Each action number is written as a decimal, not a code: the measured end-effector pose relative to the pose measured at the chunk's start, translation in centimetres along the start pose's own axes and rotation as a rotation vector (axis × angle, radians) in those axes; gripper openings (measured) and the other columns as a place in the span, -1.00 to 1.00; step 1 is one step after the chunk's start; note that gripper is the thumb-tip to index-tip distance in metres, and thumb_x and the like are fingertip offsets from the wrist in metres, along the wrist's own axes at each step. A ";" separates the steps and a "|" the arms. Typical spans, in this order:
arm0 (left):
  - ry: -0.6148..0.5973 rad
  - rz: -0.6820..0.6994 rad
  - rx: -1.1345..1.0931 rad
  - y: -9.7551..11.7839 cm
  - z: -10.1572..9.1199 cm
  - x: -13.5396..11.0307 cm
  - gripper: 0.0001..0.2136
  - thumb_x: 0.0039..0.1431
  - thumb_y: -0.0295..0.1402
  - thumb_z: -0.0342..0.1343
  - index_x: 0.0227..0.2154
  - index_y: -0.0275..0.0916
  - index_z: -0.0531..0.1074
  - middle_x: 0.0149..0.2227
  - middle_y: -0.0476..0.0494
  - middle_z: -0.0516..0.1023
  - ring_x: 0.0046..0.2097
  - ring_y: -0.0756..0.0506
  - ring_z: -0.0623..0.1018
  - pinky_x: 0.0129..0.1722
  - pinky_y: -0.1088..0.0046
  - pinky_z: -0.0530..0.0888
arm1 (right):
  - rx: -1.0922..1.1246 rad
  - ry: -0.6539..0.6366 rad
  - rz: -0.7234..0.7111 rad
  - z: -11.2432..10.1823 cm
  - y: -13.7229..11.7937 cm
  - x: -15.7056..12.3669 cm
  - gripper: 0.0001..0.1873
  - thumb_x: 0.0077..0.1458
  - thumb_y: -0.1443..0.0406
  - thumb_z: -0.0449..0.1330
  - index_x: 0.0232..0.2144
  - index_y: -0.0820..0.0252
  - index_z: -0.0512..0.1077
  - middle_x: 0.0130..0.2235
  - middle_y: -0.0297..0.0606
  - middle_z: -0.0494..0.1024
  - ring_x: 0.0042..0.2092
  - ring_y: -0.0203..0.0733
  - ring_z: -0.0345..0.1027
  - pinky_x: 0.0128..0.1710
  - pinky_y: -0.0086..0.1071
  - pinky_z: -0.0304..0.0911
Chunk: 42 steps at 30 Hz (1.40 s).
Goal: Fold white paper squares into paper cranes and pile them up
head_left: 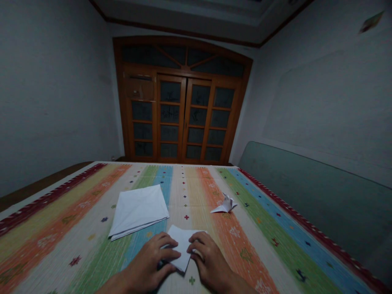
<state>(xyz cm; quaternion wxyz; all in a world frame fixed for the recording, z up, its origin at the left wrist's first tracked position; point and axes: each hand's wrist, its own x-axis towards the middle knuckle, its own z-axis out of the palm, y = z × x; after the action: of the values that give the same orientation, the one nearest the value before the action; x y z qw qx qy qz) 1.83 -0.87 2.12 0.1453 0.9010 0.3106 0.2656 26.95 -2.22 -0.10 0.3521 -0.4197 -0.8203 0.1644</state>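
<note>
A small white folded paper (183, 245) lies on the striped cloth (245, 228) at the near edge. My left hand (151, 261) rests on its left side with fingers bent and pressing down on the fold. On the paper's right side, my right hand (210, 261) pinches the edge with curled fingers. A stack of white paper sheets (139, 210) lies just beyond my left hand. To the right of it sits a finished folded paper figure (225, 205).
The multicoloured striped cloth covers a wide flat surface. A green padded board (306, 196) runs along the right side by the wall. A wooden glazed door (183, 122) stands at the far end. A strip of wooden floor (45, 181) shows at left.
</note>
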 end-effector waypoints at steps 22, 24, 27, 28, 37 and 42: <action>0.059 -0.446 -0.247 0.8 1.6 0.3 -0.73 0.12 -0.49 0.18 -0.13 -0.14 0.62 -0.27 -0.09 0.60 -0.18 -0.20 0.58 -0.09 0.29 0.43 | -0.005 -0.033 0.147 -0.2 -0.3 0.4 -0.88 0.08 0.51 0.30 -0.38 0.22 0.51 -0.22 -0.18 0.52 -0.12 -0.05 0.38 -0.09 -0.25 0.24; 0.042 -0.463 -0.246 1.0 1.5 0.4 -0.73 0.09 -0.50 0.17 -0.17 -0.14 0.63 -0.27 -0.10 0.58 -0.18 -0.21 0.56 -0.09 0.29 0.42 | 0.016 -0.043 0.140 -0.1 0.0 0.5 -0.87 0.04 0.50 0.33 -0.38 0.23 0.53 -0.23 -0.20 0.51 -0.12 -0.06 0.37 -0.10 -0.26 0.23; 0.022 -0.482 -0.235 1.1 1.4 0.6 -0.77 0.07 -0.48 0.19 -0.22 -0.14 0.64 -0.29 -0.08 0.55 -0.18 -0.21 0.54 -0.11 0.29 0.40 | 0.059 -0.062 0.155 0.0 0.3 0.6 -0.88 0.02 0.48 0.38 -0.40 0.21 0.55 -0.24 -0.23 0.52 -0.13 -0.08 0.37 -0.12 -0.27 0.21; 0.017 -0.489 -0.231 1.2 1.4 0.6 -0.78 0.07 -0.47 0.19 -0.23 -0.15 0.64 -0.30 -0.08 0.54 -0.19 -0.22 0.53 -0.11 0.29 0.39 | 0.066 -0.064 0.168 0.1 0.3 0.6 -0.88 0.01 0.48 0.39 -0.42 0.21 0.56 -0.24 -0.24 0.52 -0.14 -0.08 0.37 -0.11 -0.27 0.21; -0.007 -0.556 -0.176 0.9 1.6 0.4 -0.78 0.07 -0.49 0.23 -0.21 -0.16 0.64 -0.29 -0.08 0.50 -0.15 -0.24 0.48 -0.09 0.25 0.33 | 0.017 -0.039 0.221 0.7 0.4 0.4 -0.81 -0.03 0.49 0.42 -0.38 0.20 0.52 -0.21 -0.23 0.50 -0.08 -0.03 0.35 -0.02 -0.21 0.19; -0.045 -0.409 -0.122 0.5 1.1 0.1 -0.77 0.12 -0.51 0.31 -0.17 -0.10 0.65 -0.27 -0.06 0.55 -0.10 -0.24 0.43 -0.07 0.27 0.29 | 0.027 -0.027 0.214 0.6 0.4 0.4 -0.69 -0.08 0.53 0.40 -0.28 0.19 0.47 -0.20 -0.24 0.50 -0.12 -0.06 0.35 -0.08 -0.25 0.21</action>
<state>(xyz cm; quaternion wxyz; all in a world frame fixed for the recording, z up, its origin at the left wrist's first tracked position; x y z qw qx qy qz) 2.81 -1.26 1.45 0.2574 0.8145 0.4669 0.2289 26.64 -1.66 -0.57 0.3271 -0.4979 -0.7732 0.2176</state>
